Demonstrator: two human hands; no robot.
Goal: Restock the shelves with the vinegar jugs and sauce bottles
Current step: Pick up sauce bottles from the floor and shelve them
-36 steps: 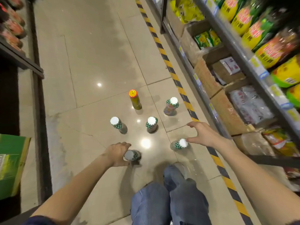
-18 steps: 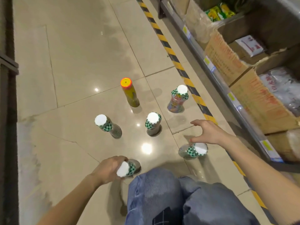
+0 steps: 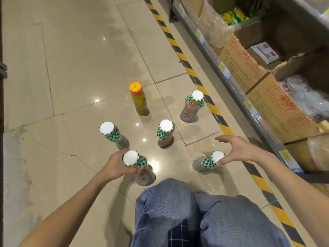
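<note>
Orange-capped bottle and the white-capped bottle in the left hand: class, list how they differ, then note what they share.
Cap: the orange-capped bottle has an orange lid; the white-capped bottle a white lid over a green checked collar. Body: the first is yellowish, the second multicoloured. State: the orange-capped bottle stands untouched; the left hand grips the white-capped bottle's neck. Both are roughly upright.
</note>
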